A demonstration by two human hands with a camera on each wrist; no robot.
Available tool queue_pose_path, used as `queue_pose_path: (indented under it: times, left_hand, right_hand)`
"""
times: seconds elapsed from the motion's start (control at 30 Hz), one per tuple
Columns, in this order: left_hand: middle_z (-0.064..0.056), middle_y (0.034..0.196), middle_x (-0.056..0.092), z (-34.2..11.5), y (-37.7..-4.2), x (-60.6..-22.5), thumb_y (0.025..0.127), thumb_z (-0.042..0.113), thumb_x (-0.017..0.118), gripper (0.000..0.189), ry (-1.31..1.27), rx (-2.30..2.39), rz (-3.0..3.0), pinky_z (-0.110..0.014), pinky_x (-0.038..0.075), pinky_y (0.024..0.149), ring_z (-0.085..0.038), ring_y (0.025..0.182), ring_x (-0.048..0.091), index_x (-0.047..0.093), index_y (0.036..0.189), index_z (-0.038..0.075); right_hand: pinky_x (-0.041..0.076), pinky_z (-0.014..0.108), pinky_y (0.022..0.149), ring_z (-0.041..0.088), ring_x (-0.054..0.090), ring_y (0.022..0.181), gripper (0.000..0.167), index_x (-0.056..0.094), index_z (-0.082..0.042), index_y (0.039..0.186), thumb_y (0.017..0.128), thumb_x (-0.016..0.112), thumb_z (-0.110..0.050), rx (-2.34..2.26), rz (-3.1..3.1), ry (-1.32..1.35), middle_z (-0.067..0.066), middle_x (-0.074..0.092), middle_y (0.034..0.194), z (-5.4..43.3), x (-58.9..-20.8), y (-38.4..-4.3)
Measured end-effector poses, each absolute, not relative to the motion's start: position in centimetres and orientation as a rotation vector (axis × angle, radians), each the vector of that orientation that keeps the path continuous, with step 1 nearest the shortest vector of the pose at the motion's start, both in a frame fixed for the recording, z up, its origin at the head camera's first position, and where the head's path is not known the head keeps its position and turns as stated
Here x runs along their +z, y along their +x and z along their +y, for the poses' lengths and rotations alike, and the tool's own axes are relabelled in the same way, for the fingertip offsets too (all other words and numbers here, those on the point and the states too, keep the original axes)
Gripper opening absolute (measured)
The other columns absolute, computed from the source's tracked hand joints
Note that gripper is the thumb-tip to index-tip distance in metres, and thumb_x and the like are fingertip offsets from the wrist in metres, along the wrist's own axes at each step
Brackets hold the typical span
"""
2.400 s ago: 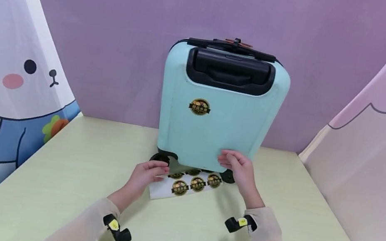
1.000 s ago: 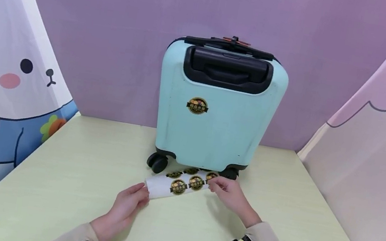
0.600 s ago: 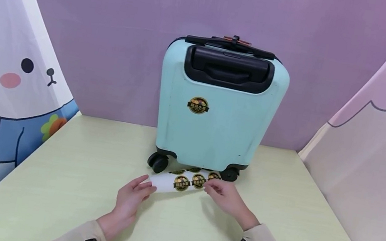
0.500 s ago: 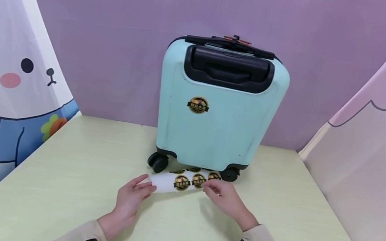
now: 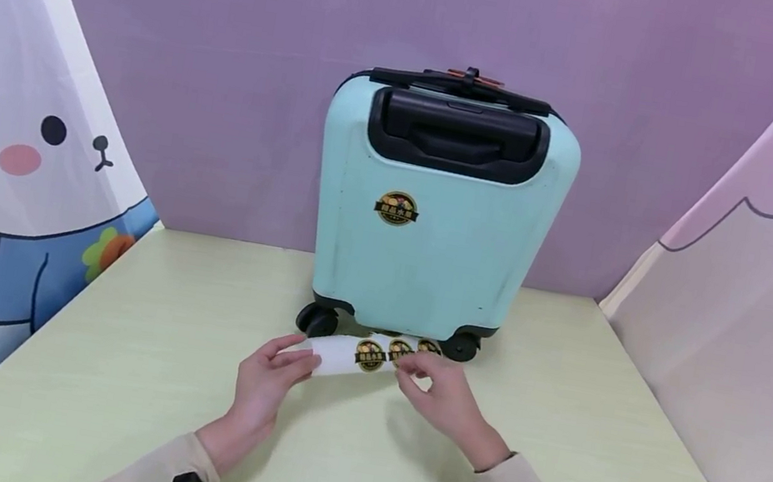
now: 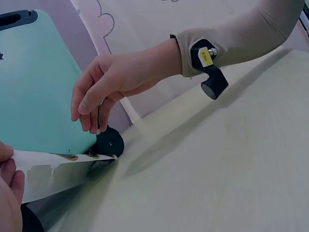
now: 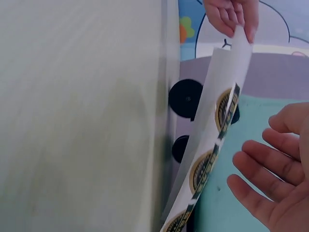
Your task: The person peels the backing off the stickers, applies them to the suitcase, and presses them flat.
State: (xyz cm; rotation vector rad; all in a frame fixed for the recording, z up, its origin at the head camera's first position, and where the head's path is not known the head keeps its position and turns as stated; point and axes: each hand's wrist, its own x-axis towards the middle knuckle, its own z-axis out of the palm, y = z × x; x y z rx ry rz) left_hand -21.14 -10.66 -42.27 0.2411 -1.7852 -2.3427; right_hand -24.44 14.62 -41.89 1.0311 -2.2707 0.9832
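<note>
My left hand pinches the left end of a white sheet of stickers, which is lifted and bowed off the table. Round black-and-gold stickers run along the sheet. Close over its right part is my right hand, fingers loosely bent. The right wrist view shows those fingers spread and apart from the sheet, with no object seen between them. Behind stands an upright mint-green suitcase with a matching round sticker on its face. The sheet's far edge reaches under the suitcase, partly hidden.
Black wheels carry the suitcase on the pale table. A black handle recess and a top strap sit on it. A purple wall stands behind, with a rabbit-printed cloth at left and another printed cloth at right.
My right hand came down from the suitcase's lower face to the sheet, then shifted slightly left. My left hand took hold of the sheet's left end and raised it, and the sheet now bows.
</note>
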Motion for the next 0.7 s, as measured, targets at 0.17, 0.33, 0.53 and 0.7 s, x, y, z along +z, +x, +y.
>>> queue_pose_path:
  times: [0.17,0.33,0.53,0.7]
  left_hand:
    - [-0.001,0.086,0.074,-10.6,-21.3,-41.3,0.084,-0.009,0.072,0.042,0.211,-2.362,-1.739,-0.026,0.059,0.075,-0.010,0.079,0.071,0.058,0.123,-0.008]
    - [-0.001,0.085,0.074,-10.6,-21.3,-40.7,0.084,-0.010,0.072,0.036,0.187,-2.398,-1.705,-0.028,0.060,0.075,-0.012,0.078,0.072,0.061,0.118,-0.003]
    - [-0.002,0.087,0.075,-10.6,-21.3,-40.1,0.085,-0.011,0.070,0.033,0.173,-2.444,-1.670,-0.034,0.060,0.078,-0.015,0.080,0.072,0.060,0.116,-0.001]
    - [-0.002,0.085,0.074,-10.4,-21.2,-39.5,0.086,-0.013,0.068,0.035,0.128,-2.461,-1.646,-0.033,0.061,0.075,-0.015,0.080,0.072,0.057,0.118,-0.006]
  right_hand:
    - [0.059,0.035,0.067,0.019,0.068,0.081,0.014,0.073,0.000,0.098,0.084,0.075,0.000,0.958,-2.226,1.027,0.008,0.073,0.091,13.8,-41.4,-24.0]
    - [0.058,0.032,0.072,0.022,0.068,0.083,0.017,0.073,0.000,0.098,0.082,0.078,-0.001,0.890,-2.171,1.046,0.010,0.072,0.092,13.1,-41.0,-23.9]
    - [0.057,0.029,0.070,0.023,0.066,0.081,0.023,0.072,-0.001,0.097,0.077,0.082,-0.001,0.809,-2.088,1.063,0.008,0.070,0.094,12.3,-40.8,-24.1]
    - [0.057,0.029,0.070,0.020,0.066,0.084,0.025,0.072,-0.001,0.096,0.075,0.085,-0.005,0.747,-2.050,1.065,0.008,0.071,0.094,11.4,-40.4,-24.3]
